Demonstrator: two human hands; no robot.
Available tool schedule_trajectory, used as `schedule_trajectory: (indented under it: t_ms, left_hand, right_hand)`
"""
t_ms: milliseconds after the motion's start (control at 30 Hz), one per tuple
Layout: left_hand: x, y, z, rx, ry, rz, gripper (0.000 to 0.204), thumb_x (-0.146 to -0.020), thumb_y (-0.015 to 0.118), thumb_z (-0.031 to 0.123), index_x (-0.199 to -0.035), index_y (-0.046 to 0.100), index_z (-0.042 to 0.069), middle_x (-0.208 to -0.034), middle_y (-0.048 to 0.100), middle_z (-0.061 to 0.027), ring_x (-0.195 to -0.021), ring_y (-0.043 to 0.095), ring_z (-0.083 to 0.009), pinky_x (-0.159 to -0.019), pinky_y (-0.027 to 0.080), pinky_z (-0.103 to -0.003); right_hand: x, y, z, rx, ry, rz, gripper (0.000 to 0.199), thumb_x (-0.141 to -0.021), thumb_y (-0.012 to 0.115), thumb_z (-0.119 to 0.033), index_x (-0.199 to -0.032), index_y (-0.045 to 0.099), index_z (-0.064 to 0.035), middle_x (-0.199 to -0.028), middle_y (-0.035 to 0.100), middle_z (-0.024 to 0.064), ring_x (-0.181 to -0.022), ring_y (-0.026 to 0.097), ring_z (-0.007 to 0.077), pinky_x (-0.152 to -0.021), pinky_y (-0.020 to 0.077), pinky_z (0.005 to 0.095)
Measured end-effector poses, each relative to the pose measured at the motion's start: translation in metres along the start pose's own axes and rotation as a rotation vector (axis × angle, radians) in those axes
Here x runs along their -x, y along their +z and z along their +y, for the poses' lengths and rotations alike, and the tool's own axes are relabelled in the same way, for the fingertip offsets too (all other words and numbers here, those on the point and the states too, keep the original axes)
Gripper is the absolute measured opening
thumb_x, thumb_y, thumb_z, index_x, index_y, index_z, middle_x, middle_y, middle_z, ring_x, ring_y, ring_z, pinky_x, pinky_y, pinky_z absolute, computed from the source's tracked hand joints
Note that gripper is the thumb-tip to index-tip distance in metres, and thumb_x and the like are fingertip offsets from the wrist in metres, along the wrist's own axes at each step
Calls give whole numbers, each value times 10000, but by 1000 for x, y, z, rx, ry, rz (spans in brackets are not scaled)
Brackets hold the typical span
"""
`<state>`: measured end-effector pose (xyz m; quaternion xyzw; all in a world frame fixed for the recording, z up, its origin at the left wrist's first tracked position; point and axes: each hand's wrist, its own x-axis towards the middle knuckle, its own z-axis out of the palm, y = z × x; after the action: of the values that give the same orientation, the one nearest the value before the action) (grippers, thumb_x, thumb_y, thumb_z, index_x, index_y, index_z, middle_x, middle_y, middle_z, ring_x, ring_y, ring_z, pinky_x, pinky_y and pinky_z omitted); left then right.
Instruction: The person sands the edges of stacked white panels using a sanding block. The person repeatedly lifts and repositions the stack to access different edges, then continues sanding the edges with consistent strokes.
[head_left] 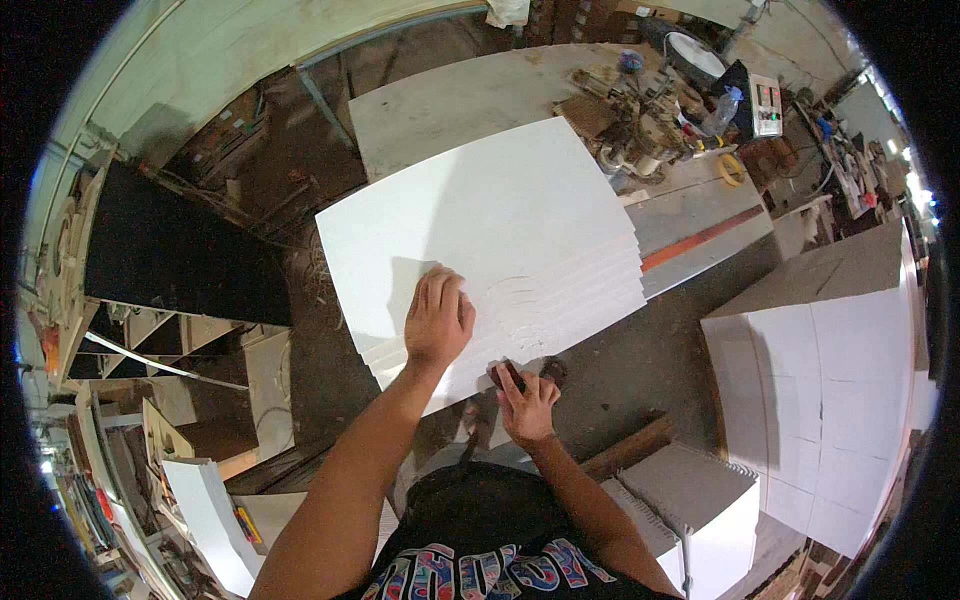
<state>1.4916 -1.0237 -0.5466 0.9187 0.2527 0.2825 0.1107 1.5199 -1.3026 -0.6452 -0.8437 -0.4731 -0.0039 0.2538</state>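
Note:
A stack of large white sheets [520, 200] lies before me, its layers stepped at the near and right edges. On its near left part rests my left hand [440, 318], open, fingers together and slightly bent, holding nothing visible. At the near edge of the stack my right hand [530, 408] is closed on a dark brown block [510, 374], one finger stretched along it. The block's exact kind is not clear, and part of it is hidden by the fingers.
Beneath the stack is a pale worktable [440, 110], with tools and tape rolls [731, 169] cluttering its far right. A control box [766, 105] stands behind them. Tall stacked white sheets [830, 390] stand at right, a black panel [180, 250] at left.

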Motion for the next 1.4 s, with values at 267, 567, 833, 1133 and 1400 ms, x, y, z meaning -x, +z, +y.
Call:
schedule_trajectory:
  t_ms: [267,567,833,1133,1400]
  left_hand:
    - [1,2,-1,21,2,14,343,-1057,719,120,-1381,655,30,-1448,665,-213,-1484,637,-468,-1270,541,-585]
    - [-1,-1,1,-3,15,38,335,-1033,730,104,-1352,675,17,-1411,674,-211,-1454,653,-450,-1276,540,-568]
    - [1,0,1,-8,39,54,333,-1039,725,107,-1358,674,25,-1420,670,-208,-1452,654,-446,-1283,538,-566]
    - [1,0,0,-5,11,14,339,-1060,719,132,-1380,671,33,-1448,657,-210,-1480,639,-449,-1289,534,-568]
    - [-1,0,3,-30,23,70,356,-1016,735,98,-1360,684,21,-1410,683,-194,-1445,657,-433,-1280,547,-546]
  right_hand:
    - [-10,-4,29,5,282,80,589,-1192,696,-335,-1774,607,-307,-1506,577,169,-1375,489,441,-1210,306,673]
    - [8,-6,22,-72,65,10,633,-1202,680,-306,-1818,544,-346,-1501,586,215,-1328,521,478,-1167,344,723]
    - [6,0,29,-52,157,39,599,-1193,685,-282,-1785,598,-279,-1466,557,181,-1308,491,431,-1174,334,657]
    - [-1,-9,34,-35,202,16,597,-1199,665,-249,-1791,594,-258,-1490,561,198,-1315,491,424,-1175,324,652]
    - [16,-2,15,-35,61,-105,649,-1139,746,-244,-1771,612,-302,-1480,568,182,-1286,506,439,-1149,344,655]
